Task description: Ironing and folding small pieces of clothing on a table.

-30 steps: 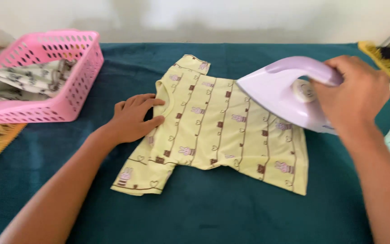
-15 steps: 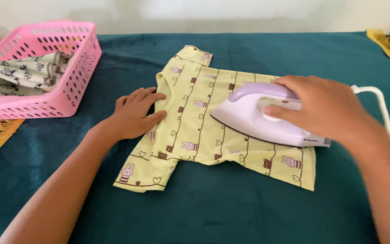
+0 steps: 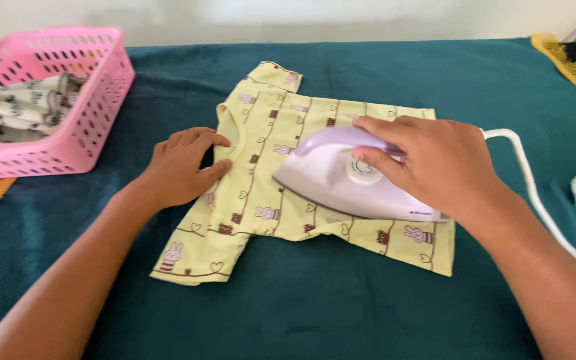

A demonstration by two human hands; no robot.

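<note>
A small pale yellow short-sleeved shirt printed with brown lines and rabbits (image 3: 261, 200) lies flat at the centre of the frame on a dark teal cloth-covered counter (image 3: 341, 307). The right hand (image 3: 428, 163) grips the handle of a lilac and white electric iron (image 3: 331, 177), which rests on the shirt. The left hand (image 3: 178, 167) lies open and flat, pressing the shirt's neckline. A pink perforated plastic basket (image 3: 81, 133) holding patterned cloth sits upper left.

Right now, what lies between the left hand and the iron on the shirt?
In the head view, only the yellow printed shirt lies between the left hand and the lilac iron, which the right hand grips; nothing else sits there.
</note>
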